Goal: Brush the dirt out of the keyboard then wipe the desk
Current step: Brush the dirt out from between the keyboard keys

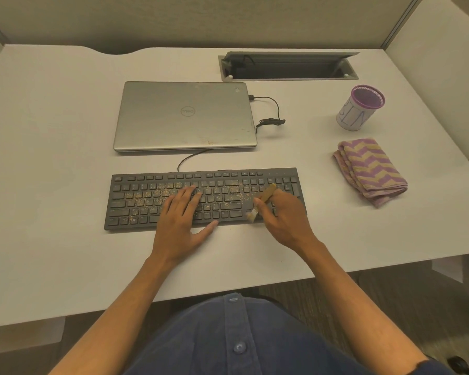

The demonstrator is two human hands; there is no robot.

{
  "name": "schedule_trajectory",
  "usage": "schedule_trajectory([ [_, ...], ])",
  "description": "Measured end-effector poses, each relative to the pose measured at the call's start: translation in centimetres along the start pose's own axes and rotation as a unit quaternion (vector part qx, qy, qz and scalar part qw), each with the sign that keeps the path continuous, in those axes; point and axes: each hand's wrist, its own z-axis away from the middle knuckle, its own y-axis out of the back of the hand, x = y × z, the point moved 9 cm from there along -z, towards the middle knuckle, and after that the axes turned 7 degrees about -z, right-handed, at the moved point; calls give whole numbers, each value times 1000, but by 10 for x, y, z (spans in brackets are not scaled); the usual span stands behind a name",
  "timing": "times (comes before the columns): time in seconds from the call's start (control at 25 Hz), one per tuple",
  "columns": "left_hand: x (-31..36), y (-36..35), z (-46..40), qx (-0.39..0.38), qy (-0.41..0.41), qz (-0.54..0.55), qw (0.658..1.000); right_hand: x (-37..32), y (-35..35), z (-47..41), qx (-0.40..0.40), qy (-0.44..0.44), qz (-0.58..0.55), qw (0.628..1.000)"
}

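Pinched between thumb and fingers of the right hand (283, 215), a small wooden-handled brush (261, 203) angles down so its pale bristles land on the near-right rows of the black keyboard (136, 201), handle tipped up and away toward the far right. That slant looks deliberate, since it lets the bristle tips dig between keys instead of just skating over the caps. Meanwhile the left hand (180, 220) lies flat with straight fingers across the middle keys, gripping nothing, probably just pinning the board so it doesn't slide while the brush works. Yellowish-brown crumbs (146, 196) are scattered thickest over the left and centre keys, so brushing seems barely started and most of the mess is yet to go. Off to the right, well apart from the keyboard, a folded purple-and-tan zigzag cloth (370, 170) waits on the white desk (52, 158), handy for the wiping step later. Farther back sit a closed silver laptop (184, 116) and a purple-rimmed mesh cup (359, 109), both out of the brush's way.
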Motion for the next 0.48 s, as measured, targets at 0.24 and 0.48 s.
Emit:
schedule_trajectory([
  [0.24, 0, 2, 0, 10, -1, -4, 1000, -5, -4, -4, -12, -14, -20, 1000],
  [0.48, 1, 2, 0, 10, -5, -3, 1000, 22, 43, -23, 161, -131, -20, 978],
])
